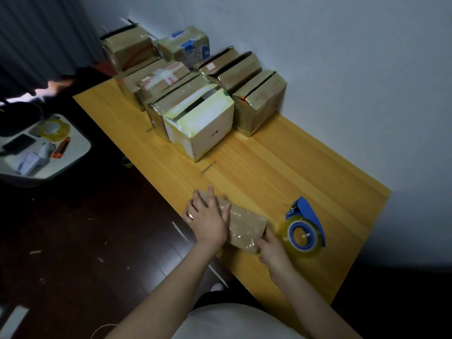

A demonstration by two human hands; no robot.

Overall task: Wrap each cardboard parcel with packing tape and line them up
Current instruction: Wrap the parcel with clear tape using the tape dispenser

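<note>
A small flat cardboard parcel (pixel 244 226), shiny with clear tape, lies on the wooden table (pixel 281 167) near its front edge. My left hand (pixel 208 218) lies flat on the parcel's left half, fingers spread and pressing down. My right hand (pixel 272 249) touches the parcel's near right corner with its fingertips; the fingers there are partly hidden. A blue tape dispenser (pixel 304 227) with a roll of clear yellowish tape sits on the table just right of the parcel. Several taped parcels stand packed together at the table's far end, a white box (pixel 203 126) nearest.
A pale wall (pixel 367 69) runs along the table's right side. Left of the table is dark floor and a white chair (pixel 73 152) carrying a tape roll (pixel 55 129), an orange cutter, a phone and paper scraps. Another person's hand shows at far left.
</note>
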